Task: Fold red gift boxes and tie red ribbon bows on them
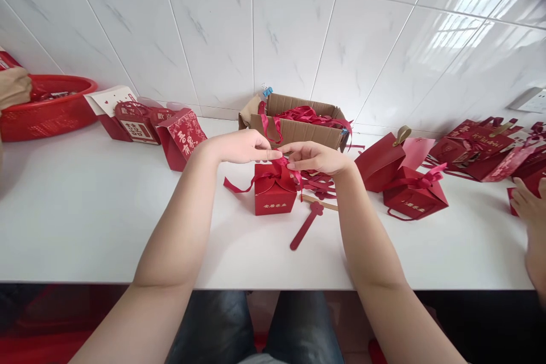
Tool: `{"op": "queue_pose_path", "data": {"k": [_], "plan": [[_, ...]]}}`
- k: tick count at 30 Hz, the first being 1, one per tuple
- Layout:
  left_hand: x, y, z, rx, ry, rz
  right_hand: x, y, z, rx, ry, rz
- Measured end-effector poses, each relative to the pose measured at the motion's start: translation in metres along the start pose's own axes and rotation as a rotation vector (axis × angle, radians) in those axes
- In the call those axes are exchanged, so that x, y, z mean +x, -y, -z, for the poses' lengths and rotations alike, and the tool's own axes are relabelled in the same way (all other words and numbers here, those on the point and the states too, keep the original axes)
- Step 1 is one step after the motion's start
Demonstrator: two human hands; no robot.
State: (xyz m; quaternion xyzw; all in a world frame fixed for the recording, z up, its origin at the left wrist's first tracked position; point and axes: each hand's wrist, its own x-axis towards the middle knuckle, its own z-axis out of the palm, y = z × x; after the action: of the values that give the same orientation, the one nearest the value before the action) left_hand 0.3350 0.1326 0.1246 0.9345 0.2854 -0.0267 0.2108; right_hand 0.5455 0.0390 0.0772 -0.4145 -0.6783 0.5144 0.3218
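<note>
A small red gift box (275,199) with gold lettering stands upright on the white table in front of me. Around its top runs a pink-red ribbon (282,166), with one tail trailing off to the left. My left hand (245,147) reaches over the box from the left, its thumb and fingers pinched at the ribbon. From the right, my right hand (313,157) pinches the ribbon at the top of the box. The fingertips of both hands nearly meet there. A dark red paper strip with a flower-shaped end (307,225) lies just right of the box.
Behind my hands stands a cardboard box (294,131) heaped with ribbons. Finished-looking red boxes (416,193) stand to the right, and more red boxes (177,135) to the left. A red basket (55,119) sits far left. Other people's hands (531,210) show at both edges.
</note>
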Motion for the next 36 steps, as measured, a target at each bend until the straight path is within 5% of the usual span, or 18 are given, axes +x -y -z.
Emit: {"op": "queue_pose_path", "data": {"k": [10, 17, 26, 29, 36], "plan": [[0.003, -0.014, -0.005, -0.056, -0.155, -0.148, -0.014, -0.010, -0.034, -0.216, -0.326, -0.121], [0.007, -0.018, -0.011, -0.032, -0.171, -0.135, -0.017, -0.026, -0.052, -0.341, -0.574, -0.041], [0.008, -0.021, -0.011, 0.021, -0.188, -0.118, -0.002, -0.045, -0.056, 0.019, -0.684, 0.105], [0.007, -0.016, -0.008, 0.016, -0.138, -0.100, 0.000, -0.047, -0.059, 0.085, -0.660, 0.119], [0.011, 0.001, -0.006, 0.097, 0.198, 0.048, -0.006, -0.049, -0.058, 0.170, -0.565, 0.088]]}}
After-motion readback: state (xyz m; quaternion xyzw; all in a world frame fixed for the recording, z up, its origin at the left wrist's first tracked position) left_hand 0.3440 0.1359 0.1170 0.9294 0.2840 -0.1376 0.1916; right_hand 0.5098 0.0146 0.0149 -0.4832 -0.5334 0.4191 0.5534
